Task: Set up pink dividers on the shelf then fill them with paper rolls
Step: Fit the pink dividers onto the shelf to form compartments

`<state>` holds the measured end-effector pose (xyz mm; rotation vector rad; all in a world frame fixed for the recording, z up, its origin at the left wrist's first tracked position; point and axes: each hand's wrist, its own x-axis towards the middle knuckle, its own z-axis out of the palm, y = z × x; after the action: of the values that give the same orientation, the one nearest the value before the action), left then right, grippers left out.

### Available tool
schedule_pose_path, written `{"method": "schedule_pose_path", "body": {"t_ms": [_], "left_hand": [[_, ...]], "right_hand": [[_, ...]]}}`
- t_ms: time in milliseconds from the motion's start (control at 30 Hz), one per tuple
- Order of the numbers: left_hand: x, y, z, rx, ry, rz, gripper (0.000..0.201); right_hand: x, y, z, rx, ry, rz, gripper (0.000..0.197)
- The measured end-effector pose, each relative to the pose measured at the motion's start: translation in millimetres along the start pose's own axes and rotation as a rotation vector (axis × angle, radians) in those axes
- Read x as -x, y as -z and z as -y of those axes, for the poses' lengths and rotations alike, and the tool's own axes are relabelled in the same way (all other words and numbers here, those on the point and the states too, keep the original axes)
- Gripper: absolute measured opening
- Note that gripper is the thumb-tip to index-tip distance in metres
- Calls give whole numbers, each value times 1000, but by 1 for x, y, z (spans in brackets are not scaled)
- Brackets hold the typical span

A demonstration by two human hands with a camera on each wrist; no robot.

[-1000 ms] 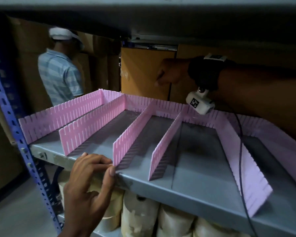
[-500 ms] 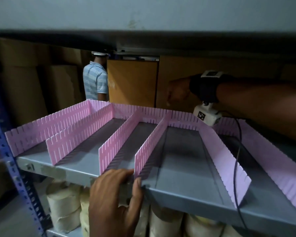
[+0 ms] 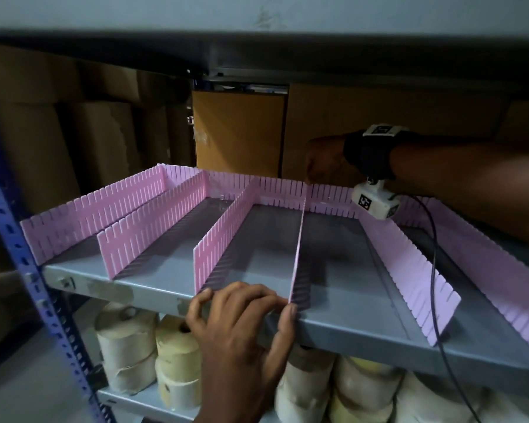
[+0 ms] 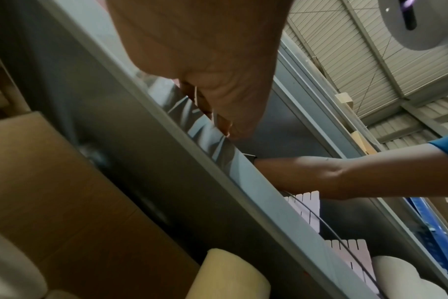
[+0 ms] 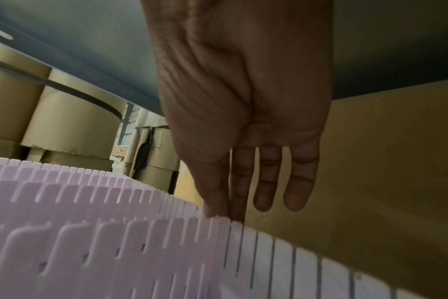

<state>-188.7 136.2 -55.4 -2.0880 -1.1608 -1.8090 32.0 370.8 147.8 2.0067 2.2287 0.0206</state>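
Pink divider [image 3: 298, 245]: our right hand [image 3: 324, 160] pinches its back end, our left hand [image 3: 239, 325] braces the front, fingers relaxed; pushing unevenly may bow it loose.

In the head view your right hand [image 3: 324, 158] is too dark to read; its fingers [image 5: 267, 182] show only from the right wrist, blurred at the tips. Your palm hides your left hand [image 4: 205, 60] grip, so you cannot tell whether it pinches the edge-on divider [image 3: 294, 276]. The rightmost divider [image 3: 501, 279] runs off the edge. The shelf [image 3: 364, 340] covers most paper rolls [image 3: 126, 346].
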Motion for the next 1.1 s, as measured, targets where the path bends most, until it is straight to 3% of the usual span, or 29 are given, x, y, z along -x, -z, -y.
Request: {"method": "schedule_pose_path", "body": {"t_ms": [200,533,700,833,1000,1100], "left_hand": [[3,-4,4,49,17,10,13],[9,-14,17,142,4,-19,19],[11,-14,20,131,-7,35,19],[12,-12,22,183,2,78,20],[13,-10,20,182,26,99,16],[14,-9,20,159,8,96,17]], "right_hand": [[3,4,0,-109,-35,43,11],[2,8,9,-7,-105,14,41],[5,3,14,-6,-127,35,43],[20,8,20,31,-159,23,58],[62,30,33,-75,-153,-95,49],[93,45,40,-169,-136,-162,25]]}}
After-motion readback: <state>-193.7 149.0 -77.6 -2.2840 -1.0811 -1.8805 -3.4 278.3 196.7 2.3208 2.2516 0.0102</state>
